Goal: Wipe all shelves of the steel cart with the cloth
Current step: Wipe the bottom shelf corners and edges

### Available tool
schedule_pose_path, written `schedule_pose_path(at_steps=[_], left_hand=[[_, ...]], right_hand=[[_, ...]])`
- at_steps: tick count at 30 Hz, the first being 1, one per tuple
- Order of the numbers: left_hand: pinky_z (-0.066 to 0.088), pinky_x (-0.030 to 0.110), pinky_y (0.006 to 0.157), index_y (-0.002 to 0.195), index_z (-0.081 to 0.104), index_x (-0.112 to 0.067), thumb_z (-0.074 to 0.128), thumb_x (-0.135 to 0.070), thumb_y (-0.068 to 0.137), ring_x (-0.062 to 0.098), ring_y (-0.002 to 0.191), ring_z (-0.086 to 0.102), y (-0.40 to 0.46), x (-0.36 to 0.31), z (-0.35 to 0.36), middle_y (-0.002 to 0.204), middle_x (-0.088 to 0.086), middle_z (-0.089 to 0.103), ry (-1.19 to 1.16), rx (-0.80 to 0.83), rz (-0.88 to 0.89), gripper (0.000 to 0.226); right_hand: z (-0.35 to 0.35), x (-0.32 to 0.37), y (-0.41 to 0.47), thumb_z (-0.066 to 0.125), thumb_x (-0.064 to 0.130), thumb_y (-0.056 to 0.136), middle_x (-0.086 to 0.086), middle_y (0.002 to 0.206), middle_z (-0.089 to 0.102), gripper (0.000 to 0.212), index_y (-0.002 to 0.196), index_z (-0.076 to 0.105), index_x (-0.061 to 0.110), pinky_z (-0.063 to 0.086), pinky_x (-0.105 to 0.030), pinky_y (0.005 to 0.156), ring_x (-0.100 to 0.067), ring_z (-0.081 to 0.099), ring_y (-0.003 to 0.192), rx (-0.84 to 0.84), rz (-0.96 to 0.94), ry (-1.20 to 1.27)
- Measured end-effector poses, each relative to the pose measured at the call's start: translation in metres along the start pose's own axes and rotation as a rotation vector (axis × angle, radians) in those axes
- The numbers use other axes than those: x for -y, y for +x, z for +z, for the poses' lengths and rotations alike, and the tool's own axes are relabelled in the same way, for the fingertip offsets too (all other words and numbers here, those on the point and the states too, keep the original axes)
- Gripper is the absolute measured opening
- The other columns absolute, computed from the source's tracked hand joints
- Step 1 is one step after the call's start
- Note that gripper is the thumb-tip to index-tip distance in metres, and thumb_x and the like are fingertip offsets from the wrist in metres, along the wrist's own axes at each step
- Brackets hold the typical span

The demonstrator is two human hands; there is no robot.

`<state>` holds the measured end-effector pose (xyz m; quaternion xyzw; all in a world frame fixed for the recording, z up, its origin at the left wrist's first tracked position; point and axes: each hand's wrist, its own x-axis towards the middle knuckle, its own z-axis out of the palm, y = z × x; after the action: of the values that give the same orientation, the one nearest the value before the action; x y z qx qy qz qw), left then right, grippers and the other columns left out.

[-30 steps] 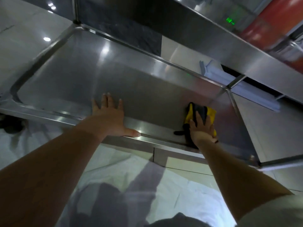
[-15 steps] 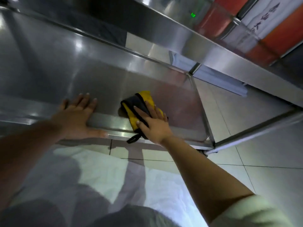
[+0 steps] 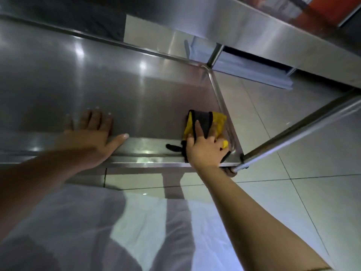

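A low shelf of the steel cart (image 3: 148, 102) fills the upper left of the head view. A yellow and black cloth (image 3: 205, 122) lies bunched in the shelf's near right corner. My right hand (image 3: 205, 145) presses flat on the cloth with straight fingers. My left hand (image 3: 93, 133) rests flat on the shelf's near rim, fingers spread onto the shelf surface, thumb along the rim. Part of the cloth is hidden under my right hand.
A higher steel shelf (image 3: 273, 42) overhangs at the top. A steel cart leg (image 3: 304, 128) runs from the shelf's near right corner toward the right edge, and another post (image 3: 214, 55) stands at the far right corner. Pale floor tiles (image 3: 293, 192) lie to the right and below.
My right hand has slid the cloth to the right along the near edge, into the shelf's right corner. My left hand stays planted on the rim. The view has shifted.
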<state>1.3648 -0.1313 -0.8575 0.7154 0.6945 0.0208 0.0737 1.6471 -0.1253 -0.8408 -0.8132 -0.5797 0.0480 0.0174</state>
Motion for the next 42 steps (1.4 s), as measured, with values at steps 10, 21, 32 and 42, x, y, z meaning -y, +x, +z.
schedule_pose_path(at_steps=[10,21,32,42], left_hand=[[0.007,0.051,0.116,0.143,0.035,-0.022,0.022,-0.066,0.080,0.032,0.143,0.013,0.013,-0.037,-0.006,0.152,0.012,0.025,-0.026,-0.101,-0.067,0.078],[0.014,0.054,0.114,0.145,0.039,-0.024,0.012,-0.071,0.075,0.028,0.144,0.022,0.000,-0.039,-0.010,0.154,0.009,0.031,0.004,-0.087,0.072,0.089],[0.018,0.053,0.112,0.145,0.038,-0.025,0.014,-0.075,0.075,0.027,0.142,0.025,0.003,-0.037,-0.010,0.154,0.009,0.032,0.007,-0.100,0.087,0.090],[0.004,0.047,0.118,0.151,0.010,-0.034,0.021,-0.072,0.086,0.020,0.148,0.000,0.002,-0.027,-0.017,0.161,-0.001,0.003,-0.015,0.101,0.165,0.077]], right_hand=[[-0.006,-0.018,0.026,0.033,0.057,0.091,0.015,0.161,0.001,0.053,0.142,0.019,0.058,0.008,-0.052,0.116,-0.024,0.003,0.147,0.061,-0.723,0.111],[-0.023,-0.004,0.178,0.030,0.058,0.095,0.003,0.162,0.001,0.053,0.146,0.015,0.052,0.003,-0.063,0.114,-0.033,0.004,0.147,0.100,-0.176,0.028],[-0.009,-0.028,0.063,0.030,0.058,0.092,0.009,0.161,0.001,0.052,0.142,0.016,0.059,0.013,-0.055,0.115,-0.033,0.008,0.145,0.075,-0.463,0.055],[-0.007,-0.047,-0.031,0.033,0.059,0.094,-0.007,0.154,0.027,0.053,0.146,0.027,0.046,0.019,-0.052,0.112,-0.037,0.022,0.138,-0.106,-0.113,0.008]])
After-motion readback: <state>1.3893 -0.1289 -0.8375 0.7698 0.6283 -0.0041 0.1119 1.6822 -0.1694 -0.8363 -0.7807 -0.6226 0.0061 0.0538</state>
